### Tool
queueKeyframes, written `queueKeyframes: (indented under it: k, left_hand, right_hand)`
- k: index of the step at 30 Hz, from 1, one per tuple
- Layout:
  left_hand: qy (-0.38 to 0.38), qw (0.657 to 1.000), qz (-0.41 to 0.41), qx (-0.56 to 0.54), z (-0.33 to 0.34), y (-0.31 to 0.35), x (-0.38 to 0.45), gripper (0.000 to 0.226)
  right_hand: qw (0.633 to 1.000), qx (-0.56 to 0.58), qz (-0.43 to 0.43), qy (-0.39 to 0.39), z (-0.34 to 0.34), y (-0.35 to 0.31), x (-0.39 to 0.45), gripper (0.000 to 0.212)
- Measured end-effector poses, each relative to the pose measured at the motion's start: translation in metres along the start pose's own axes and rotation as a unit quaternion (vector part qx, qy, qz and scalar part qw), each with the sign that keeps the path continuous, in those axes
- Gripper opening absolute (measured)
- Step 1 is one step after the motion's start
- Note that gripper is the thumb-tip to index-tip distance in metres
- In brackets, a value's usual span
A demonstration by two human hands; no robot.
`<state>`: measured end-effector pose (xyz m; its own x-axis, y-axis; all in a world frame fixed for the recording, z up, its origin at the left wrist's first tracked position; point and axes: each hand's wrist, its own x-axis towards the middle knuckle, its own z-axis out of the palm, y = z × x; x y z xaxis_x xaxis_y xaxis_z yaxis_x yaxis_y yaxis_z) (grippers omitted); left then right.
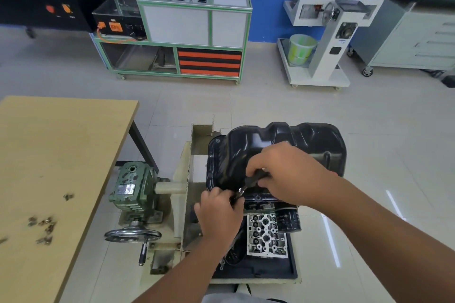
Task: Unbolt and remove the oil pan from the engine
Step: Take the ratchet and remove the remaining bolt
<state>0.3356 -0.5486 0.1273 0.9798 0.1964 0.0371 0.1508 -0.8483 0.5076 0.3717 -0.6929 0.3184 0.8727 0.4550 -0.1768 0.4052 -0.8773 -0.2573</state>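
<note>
Oil pan [283, 145]: black, seated on the inverted engine [267, 236] on the stand, centre of the frame, just above and behind both my hands. My right hand [290, 174] grips the dark handle of a ratchet wrench [248, 186] over the pan's near flange. My left hand [219, 211] pinches the wrench's socket end at the pan's lower left edge. Loose bolts [43, 227] lie on the tabletop [61, 142], lower left of the frame.
</note>
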Motion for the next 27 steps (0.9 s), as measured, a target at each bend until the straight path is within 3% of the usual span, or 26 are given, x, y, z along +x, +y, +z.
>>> queueKeyframes:
  k: [4, 9, 12, 16, 23, 27]
  left_hand:
    - [0.013, 1.000, -0.008, -0.009, 0.003, 0.004, -0.002, 0.013]
    - [0.040, 0.999, -0.011, 0.009, 0.006, 0.005, 0.000, 0.023]
    - [0.033, 0.999, -0.040, -0.007, 0.009, 0.004, -0.003, 0.028]
    - [0.045, 0.997, -0.047, -0.035, 0.015, 0.009, -0.006, 0.010]
    - [0.049, 0.994, -0.084, -0.055, 0.019, 0.002, -0.005, 0.031]
    - [0.076, 0.986, -0.106, -0.105, 0.023, 0.010, -0.013, 0.018]
  right_hand:
    - [0.991, 0.095, 0.060, 0.076, -0.008, 0.020, -0.014, 0.028]
    - [0.960, 0.216, 0.126, 0.123, -0.002, 0.027, -0.038, 0.048]
    - [0.939, 0.255, 0.166, 0.162, 0.009, 0.028, -0.047, 0.043]
    - [0.901, 0.317, 0.212, 0.208, 0.023, 0.029, -0.052, 0.035]
    - [0.880, 0.347, 0.238, 0.222, 0.037, 0.027, -0.054, 0.032]
    - [0.879, 0.347, 0.241, 0.222, 0.037, 0.028, -0.055, 0.031]
